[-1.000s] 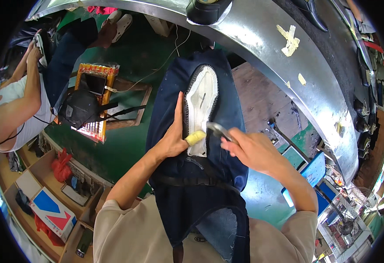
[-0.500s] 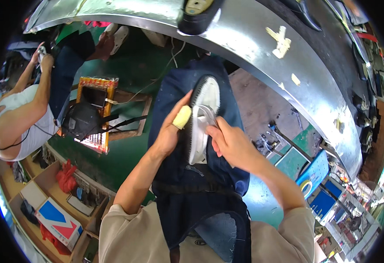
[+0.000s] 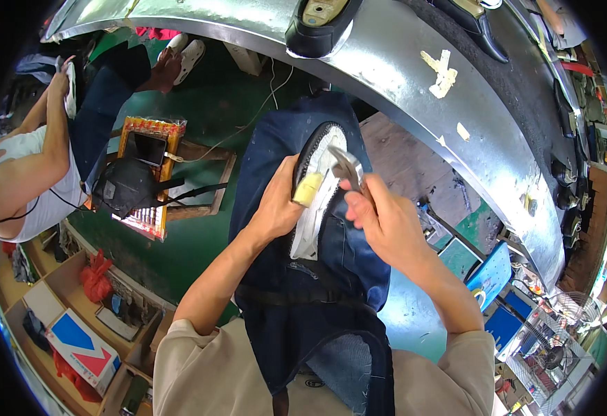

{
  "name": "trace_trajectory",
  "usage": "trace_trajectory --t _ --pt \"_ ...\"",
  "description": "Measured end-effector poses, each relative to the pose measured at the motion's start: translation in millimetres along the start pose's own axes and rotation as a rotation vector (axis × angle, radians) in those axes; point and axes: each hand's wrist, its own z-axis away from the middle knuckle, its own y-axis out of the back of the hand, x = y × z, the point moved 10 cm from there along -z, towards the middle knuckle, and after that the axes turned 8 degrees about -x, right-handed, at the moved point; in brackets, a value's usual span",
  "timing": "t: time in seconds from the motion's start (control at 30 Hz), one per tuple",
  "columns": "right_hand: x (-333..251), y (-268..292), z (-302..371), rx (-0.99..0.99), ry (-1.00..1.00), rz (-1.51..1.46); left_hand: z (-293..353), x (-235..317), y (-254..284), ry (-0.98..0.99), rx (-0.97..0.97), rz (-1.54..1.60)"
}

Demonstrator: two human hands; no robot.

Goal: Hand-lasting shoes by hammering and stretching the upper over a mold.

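A dark shoe (image 3: pixel 305 232) lies bottom up along my lap, its pale underside facing me and a dark gathered edge around the toe. My left hand (image 3: pixel 279 201) grips its left side, with the yellow-wrapped thumb (image 3: pixel 308 189) over the underside; the fingers beneath are hidden. Curled around a metal tool, my right hand (image 3: pixel 384 220) is at the shoe's right side. The tool's curved, hammer-like head (image 3: pixel 346 168) is over the front half of the underside, slightly blurred. Whether it touches the shoe I cannot tell. Below is my dark blue apron (image 3: pixel 255 187).
A curved metal bench (image 3: pixel 393 59) runs across the far side and right, bearing a black shoe (image 3: pixel 314 31). At left a person (image 3: pixel 40 173) sits working beside a wooden stool (image 3: pixel 210 180) with a black bag (image 3: pixel 127 191). Wooden bins (image 3: pixel 75 277) stand near left, a fan (image 3: pixel 556 357) near right.
My left hand has shifted right, its thumb now farther over the underside. The tool has turned in my right hand, which has moved slightly right. The seated person's hands have shifted.
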Motion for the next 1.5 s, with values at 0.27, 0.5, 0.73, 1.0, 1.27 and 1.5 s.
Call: trace_trajectory --t 0.27,0.5,0.73,1.0,1.27,1.5 --pt "-25.3 0.5 -29.8 0.063 0.218 0.445 1.0 -8.4 -14.8 0.002 -0.076 0.043" --pt "28.0 -27.6 -36.1 0.002 0.061 0.339 2.5 -27.7 -6.2 0.088 -0.034 0.148" --pt "94.0 -34.3 13.8 0.074 -0.181 -0.079 17.9 -57.5 -13.0 0.183 0.09 0.842" --pt "77.3 62.7 12.4 0.42 -0.163 0.032 26.4 -108.2 -54.7 0.378 0.014 1.315" --pt "28.0 143.4 -10.1 0.597 -0.043 0.868 33.9 -32.1 -70.8 0.072 -0.436 1.781" --pt "-1.4 -35.8 10.2 0.083 0.419 0.138 33.0 -52.0 -62.1 0.519 -0.055 1.185"
